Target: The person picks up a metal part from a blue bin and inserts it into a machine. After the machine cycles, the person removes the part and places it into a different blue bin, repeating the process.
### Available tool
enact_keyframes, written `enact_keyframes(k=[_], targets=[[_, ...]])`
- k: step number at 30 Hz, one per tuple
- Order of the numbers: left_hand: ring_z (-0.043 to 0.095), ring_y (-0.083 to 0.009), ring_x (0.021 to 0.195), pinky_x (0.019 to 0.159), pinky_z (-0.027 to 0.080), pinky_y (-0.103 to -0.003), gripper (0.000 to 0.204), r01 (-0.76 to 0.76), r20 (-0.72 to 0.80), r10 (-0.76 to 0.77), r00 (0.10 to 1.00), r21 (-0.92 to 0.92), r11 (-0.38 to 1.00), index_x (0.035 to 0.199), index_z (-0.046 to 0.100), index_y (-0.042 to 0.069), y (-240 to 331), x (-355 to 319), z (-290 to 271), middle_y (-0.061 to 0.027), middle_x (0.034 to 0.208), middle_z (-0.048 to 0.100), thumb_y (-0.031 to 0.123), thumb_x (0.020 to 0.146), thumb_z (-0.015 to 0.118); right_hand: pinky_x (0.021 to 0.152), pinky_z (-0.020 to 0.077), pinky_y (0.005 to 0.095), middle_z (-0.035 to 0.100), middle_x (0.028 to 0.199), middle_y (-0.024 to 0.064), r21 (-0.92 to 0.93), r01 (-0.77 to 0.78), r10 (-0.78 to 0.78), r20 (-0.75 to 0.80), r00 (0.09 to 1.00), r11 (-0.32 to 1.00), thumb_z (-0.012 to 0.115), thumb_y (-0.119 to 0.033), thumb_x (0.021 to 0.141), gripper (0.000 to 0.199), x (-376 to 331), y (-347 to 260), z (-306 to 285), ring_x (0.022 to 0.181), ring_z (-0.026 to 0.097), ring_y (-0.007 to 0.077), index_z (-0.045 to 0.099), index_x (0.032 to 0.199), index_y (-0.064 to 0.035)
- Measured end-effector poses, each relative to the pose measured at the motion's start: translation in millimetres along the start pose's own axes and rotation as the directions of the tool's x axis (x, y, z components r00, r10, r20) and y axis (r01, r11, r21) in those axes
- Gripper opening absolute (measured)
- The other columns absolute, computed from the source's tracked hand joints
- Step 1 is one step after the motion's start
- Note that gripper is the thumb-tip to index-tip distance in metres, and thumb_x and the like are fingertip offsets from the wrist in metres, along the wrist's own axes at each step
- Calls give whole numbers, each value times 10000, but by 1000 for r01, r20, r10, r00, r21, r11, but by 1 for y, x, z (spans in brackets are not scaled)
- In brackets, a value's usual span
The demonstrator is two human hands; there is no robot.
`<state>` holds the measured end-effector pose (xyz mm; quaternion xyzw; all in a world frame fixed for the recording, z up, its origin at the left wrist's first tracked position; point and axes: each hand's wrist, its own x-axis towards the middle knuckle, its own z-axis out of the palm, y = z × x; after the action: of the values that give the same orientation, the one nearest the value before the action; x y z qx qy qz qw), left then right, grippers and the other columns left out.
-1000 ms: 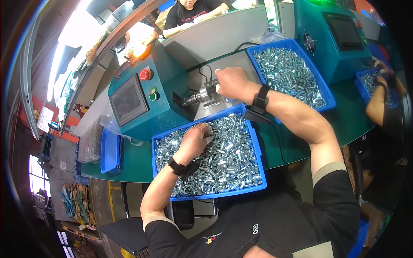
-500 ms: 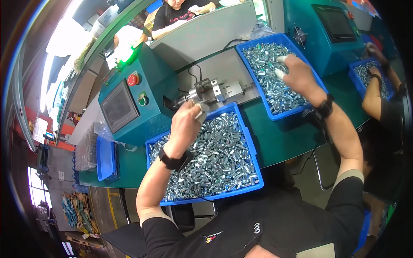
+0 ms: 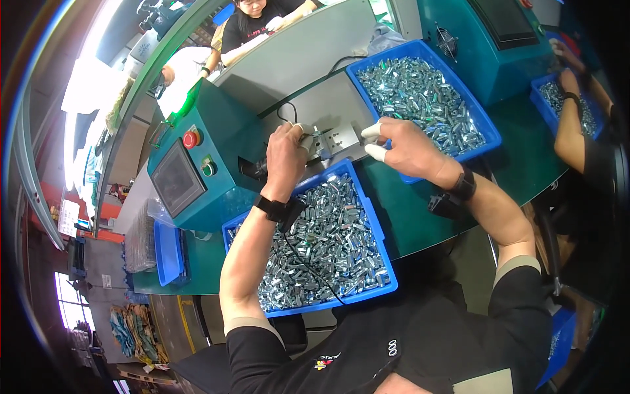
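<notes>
Apparently, the step in hand is some work at the silver metal fixture (image 3: 340, 139), which sits on the bench toward twelve o'clock, beside the teal machine (image 3: 226, 172) at about ten o'clock. The small metal pieces (image 3: 321, 249) lie heaped in the blue near tray (image 3: 378, 236) at six o'clock; more of them fill the blue far tray (image 3: 489, 146) between one and two o'clock.

The left hand (image 3: 287, 157) is at eleven o'clock, over the machine's end of the fixture. Its fingers are bent inward, and white covers show at the tips. The hand itself hides what lies under it, so I cannot tell whether it grips a piece or only touches the fixture.

The right hand (image 3: 417, 152) is at two o'clock, just beside the far tray, pointing toward nine o'clock, to the free end of the fixture. Its covered thumb and forefinger are parted, so it looks half open; whether a small piece sits between them, I cannot tell.

In my judgement, the next move calls for a fine pinch and good alignment with the fixture, and for keeping the two hands from meeting in this narrow place.
</notes>
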<state>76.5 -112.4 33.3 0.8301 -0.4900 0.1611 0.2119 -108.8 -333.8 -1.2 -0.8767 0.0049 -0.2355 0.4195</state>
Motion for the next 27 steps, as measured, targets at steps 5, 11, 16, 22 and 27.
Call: enact_keyframes(k=[5, 11, 16, 22, 27], targets=[[635, -355, 963, 861, 510, -429, 364, 13, 37, -14, 999, 34, 999, 1046, 759, 57, -1, -2, -1, -121, 927, 672, -96, 743, 629, 776, 557, 393, 707, 980, 141, -16, 26, -25, 42, 999, 1000, 759, -189, 926, 294, 1, 0, 6, 836, 706, 296, 758, 1176, -34], [616, -350, 937, 854, 499, -441, 253, -85, 38, 82, 996, 66, 994, 961, 709, 48, -8, -2, -1, -113, 882, 632, -74, 747, 653, 772, 553, 402, 697, 947, 149, 2, 31, -32, 72, 997, 1000, 751, -203, 935, 288, 12, -11, 9, 833, 699, 308, 770, 1169, -36], [600, -334, 907, 841, 490, -449, 124, -225, 11, 227, 974, 166, 960, 871, 631, 48, -6, -2, 2, -106, 851, 584, -19, 788, 694, 816, 563, 475, 726, 962, 181, 51, 40, -43, 56, 998, 998, 726, -263, 928, 286, 21, -14, 18, 913, 706, 401, 787, 1089, -35], [606, -329, 914, 859, 495, -447, 120, -249, 59, 242, 968, 190, 950, 937, 674, 55, -6, -4, -4, -98, 868, 594, 27, 829, 716, 742, 548, 367, 757, 1002, 151, 140, -52, 34, 129, 991, 989, 746, -200, 955, 387, 37, -13, 34, 801, 699, 236, 719, 1285, 0], [630, -329, 976, 910, 507, -438, 230, -229, 14, 231, 973, 197, 953, 1071, 732, 62, 5, -17, -18, -96, 922, 644, 30, 843, 723, 703, 527, 300, 780, 1060, 120, 348, -287, 166, 338, 926, 893, 737, -196, 977, 506, 57, -9, 55, 784, 644, 120, 638, 1417, 32]])
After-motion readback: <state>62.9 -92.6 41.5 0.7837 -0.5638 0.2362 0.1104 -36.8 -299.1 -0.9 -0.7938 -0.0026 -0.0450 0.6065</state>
